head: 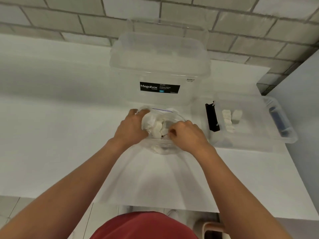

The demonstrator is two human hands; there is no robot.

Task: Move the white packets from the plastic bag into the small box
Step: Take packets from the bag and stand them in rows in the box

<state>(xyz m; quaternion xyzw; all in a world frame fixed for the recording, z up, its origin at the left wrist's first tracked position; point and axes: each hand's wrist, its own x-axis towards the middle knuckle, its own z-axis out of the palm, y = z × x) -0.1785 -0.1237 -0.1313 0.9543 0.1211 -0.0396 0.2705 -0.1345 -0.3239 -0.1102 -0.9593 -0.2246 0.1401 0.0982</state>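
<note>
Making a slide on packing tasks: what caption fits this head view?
Left hand and right hand grip a plastic bag of white packets; the small box at right already holds a few.

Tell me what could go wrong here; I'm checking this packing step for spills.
The left hand and right hand both grip the bag; freeing one may let it sag shut. The small box sits apart to the right, so packets carried over could drop on the counter.

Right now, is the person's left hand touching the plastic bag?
Touching. The head view shows the left hand with its fingers curled over the rim of the plastic bag, gripping it at the open mouth.
</note>
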